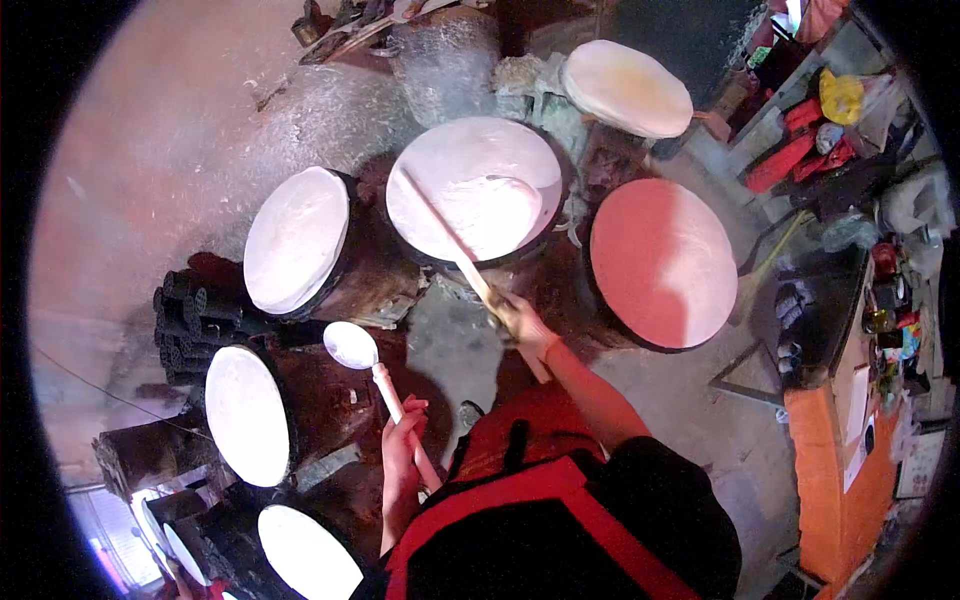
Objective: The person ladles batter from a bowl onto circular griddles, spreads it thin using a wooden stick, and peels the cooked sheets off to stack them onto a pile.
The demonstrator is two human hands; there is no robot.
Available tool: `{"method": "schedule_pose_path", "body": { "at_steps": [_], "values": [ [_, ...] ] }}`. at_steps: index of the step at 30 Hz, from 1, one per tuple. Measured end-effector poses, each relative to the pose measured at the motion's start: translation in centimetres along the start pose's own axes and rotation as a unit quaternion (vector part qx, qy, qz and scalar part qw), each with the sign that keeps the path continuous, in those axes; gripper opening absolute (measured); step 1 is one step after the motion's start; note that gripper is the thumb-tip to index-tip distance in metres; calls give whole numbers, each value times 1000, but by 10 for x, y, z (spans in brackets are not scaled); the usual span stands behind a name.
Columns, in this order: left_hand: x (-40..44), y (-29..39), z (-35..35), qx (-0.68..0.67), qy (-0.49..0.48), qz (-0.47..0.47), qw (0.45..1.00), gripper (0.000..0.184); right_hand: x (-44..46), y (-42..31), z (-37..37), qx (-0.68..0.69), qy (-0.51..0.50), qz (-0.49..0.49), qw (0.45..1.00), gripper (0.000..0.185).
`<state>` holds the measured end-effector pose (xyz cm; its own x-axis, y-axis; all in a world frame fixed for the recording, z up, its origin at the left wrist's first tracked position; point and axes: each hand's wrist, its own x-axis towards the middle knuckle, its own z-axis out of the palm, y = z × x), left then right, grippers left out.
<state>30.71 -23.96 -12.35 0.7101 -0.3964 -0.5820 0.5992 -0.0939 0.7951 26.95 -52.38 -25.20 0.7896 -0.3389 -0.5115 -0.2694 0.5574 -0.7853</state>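
Note:
My left hand is closed around the pale handle of a ladle. Its round bowl points up and away, beside a drum-like stove topped with a white round surface. My right hand grips a long wooden stick. The stick's far end lies over the middle round griddle, which carries a glossy white layer; whether the tip touches it I cannot tell. Similar pale round tops stand to the left and to the right, the latter partly lit red.
Black honeycomb coal briquettes are stacked at the left. A yellowish round top or stack sits at the back right. An orange-sided table with clutter stands at the right. More white tops are at the lower left.

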Motion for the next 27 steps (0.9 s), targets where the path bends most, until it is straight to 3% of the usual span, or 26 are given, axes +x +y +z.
{"method": "schedule_pose_path", "body": {
  "at_steps": [2, 5, 6, 9, 12, 14, 16, 17, 18, 19, 20, 22, 24, 25, 27],
  "values": [
    [-7, 7, 26, -3, 21, -12, 1000, 22, 14, 37, -61, -20, 46, -64, 997, 28],
    [-11, 13, 56, 8, 56, -46, 997, 20, -6, -19, -100, 21, 126, -31, 991, 35],
    [-10, 11, 63, 1, 51, -50, 997, 20, 17, -15, -127, -15, 88, -86, 992, 35],
    [-9, 7, 80, -26, 43, -45, 998, 13, 22, -74, -108, 179, 59, -49, 981, 27],
    [-9, 11, 96, -3, 29, -24, 999, 16, 57, -63, -80, 71, 33, -76, 994, 16],
    [-10, 20, 103, 9, 22, -16, 1000, 20, 64, -54, -72, -86, 16, -162, 983, 24],
    [-12, 29, 104, 10, 9, -9, 1000, 27, 36, -54, -76, -76, 45, -182, 979, 31],
    [-12, 34, 103, 11, 15, -28, 999, 29, 6, -73, -77, 16, 68, -143, 987, 34],
    [-8, 33, 97, 21, 16, -34, 999, 29, 16, -56, -80, 100, 155, -231, 955, 32],
    [-4, 31, 94, 30, 17, -40, 999, 28, 38, -18, -95, 180, 182, -314, 914, 44],
    [-6, 37, 99, 76, 18, -30, 997, 30, 41, -5, -101, 165, 165, -265, 936, 33],
    [5, 31, 86, -6, -40, -46, 998, 29, 22, -16, -85, 80, 129, -235, 960, 31],
    [7, 33, 83, -37, -59, -68, 995, 27, 15, -36, -82, 59, 81, -295, 950, 29],
    [9, 34, 85, -33, -57, -68, 996, 27, 40, -21, -97, 119, 25, -375, 919, 33],
    [16, 38, 84, -17, -63, -65, 996, 25, 36, -43, -97, 16, 165, -313, 935, 36]
  ]
}}
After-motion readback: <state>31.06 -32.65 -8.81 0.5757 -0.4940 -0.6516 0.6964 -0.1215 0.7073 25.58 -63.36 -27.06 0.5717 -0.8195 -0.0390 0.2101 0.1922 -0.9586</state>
